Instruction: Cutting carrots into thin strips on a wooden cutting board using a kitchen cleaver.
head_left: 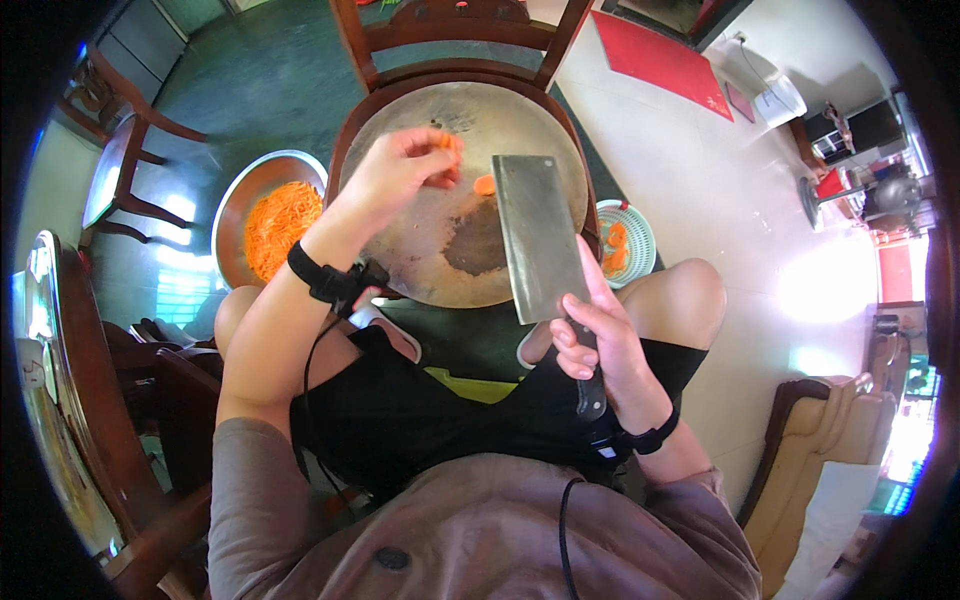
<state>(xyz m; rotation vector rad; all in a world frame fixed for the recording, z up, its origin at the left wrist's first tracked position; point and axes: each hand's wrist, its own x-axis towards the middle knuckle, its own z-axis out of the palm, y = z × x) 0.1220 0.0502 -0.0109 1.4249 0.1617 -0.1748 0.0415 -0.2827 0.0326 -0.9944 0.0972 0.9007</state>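
A wide round chopping board (420,245) rests on the seat of a wooden chair in front of me. Over its upper part, my left hand (415,170) pinches a small orange piece of carrot (447,144) between the fingertips. My right hand (605,320) is wrapped round the black handle of a cleaver (540,230). Its broad grey blade is raised over the right side of the board, face turned up toward me. One carrot slice (485,185) lies on the board beside the blade. A dark wet patch marks the board's middle.
Left of the chair, a metal basin (230,215) holds a heap of shredded carrot (282,228). A pale green basket (643,240) with carrot pieces stands at the right. Another wooden chair (125,165) is at far left, and a red mat (665,65) lies on the floor beyond.
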